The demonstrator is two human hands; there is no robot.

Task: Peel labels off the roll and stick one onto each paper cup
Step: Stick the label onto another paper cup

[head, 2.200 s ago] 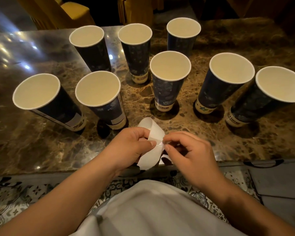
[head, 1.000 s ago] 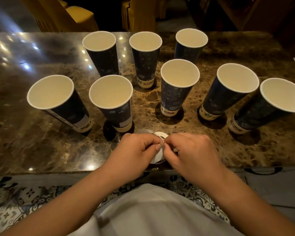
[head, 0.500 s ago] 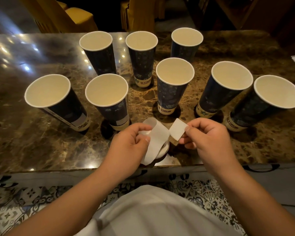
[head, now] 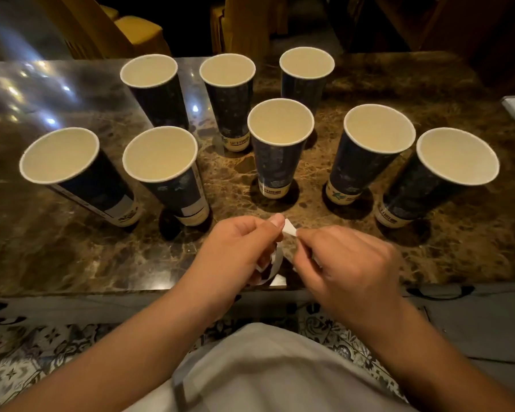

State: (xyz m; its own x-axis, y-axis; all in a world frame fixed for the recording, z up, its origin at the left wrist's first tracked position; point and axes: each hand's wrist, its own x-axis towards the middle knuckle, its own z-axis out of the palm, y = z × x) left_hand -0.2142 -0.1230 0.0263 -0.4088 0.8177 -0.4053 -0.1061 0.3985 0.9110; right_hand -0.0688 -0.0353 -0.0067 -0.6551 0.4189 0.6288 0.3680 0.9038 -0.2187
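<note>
From the head view, the white label (head: 289, 227) that half a second ago hung free in the right hand (head: 348, 263), clear of the strip, is now held between both hands: the left hand (head: 235, 248) pinches one corner under its thumb, and the right hand's fingers (head: 302, 236) are pressed together on the other edge. Both hands have closed in toward each other above the near edge of the marble bench (head: 57, 248). Likely the person is turning or re-gripping the label before sticking it on a cup, so the peel looks finished and placement comes next.

The label is small, white and slightly folded, showing as a wedge between the fingertips. The label roll's backing strip (head: 275, 263) curls down below the left hand, partly hidden by it. Eight tall dark-blue paper cups stand upright on the bench beyond the hands. The two at near left (head: 101, 191) (head: 188, 197) already carry pale rectangles low on their sides; the centre cup (head: 275, 168), nearest the label, shows none that I can make out.
</note>
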